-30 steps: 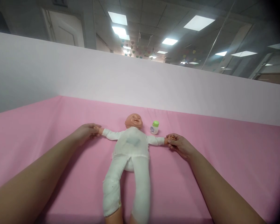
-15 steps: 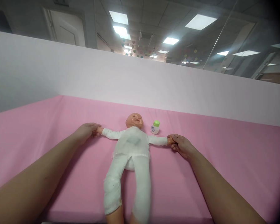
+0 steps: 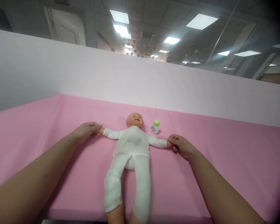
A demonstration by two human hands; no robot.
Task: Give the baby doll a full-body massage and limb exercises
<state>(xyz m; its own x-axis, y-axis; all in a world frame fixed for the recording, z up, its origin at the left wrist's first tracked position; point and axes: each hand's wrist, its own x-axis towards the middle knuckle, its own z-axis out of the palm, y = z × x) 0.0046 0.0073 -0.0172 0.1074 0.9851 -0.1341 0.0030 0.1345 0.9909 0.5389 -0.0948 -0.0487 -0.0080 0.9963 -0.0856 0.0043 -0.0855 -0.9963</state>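
A baby doll (image 3: 133,141) with a white cloth body lies on its back on the pink sheet (image 3: 182,186), its arms stretched out to both sides. My left hand (image 3: 89,130) is closed around the doll's hand at the left. On the other side, my right hand (image 3: 180,145) pinches the doll's hand at the right between thumb and fingers. The doll's feet run out of view at the bottom edge. Beside its head, between the head and my right hand, stands a small clear bottle (image 3: 155,127) with a green cap and a printed label.
A low white wall (image 3: 140,82) runs along the back of the pink surface. Above it is a glass pane (image 3: 177,28) showing lit ceiling panels. A white door (image 3: 66,28) is at the upper left.
Almost nothing differs. My right hand has shifted its fingers slightly on the doll's hand, and the doll's arm there sits a touch lower.
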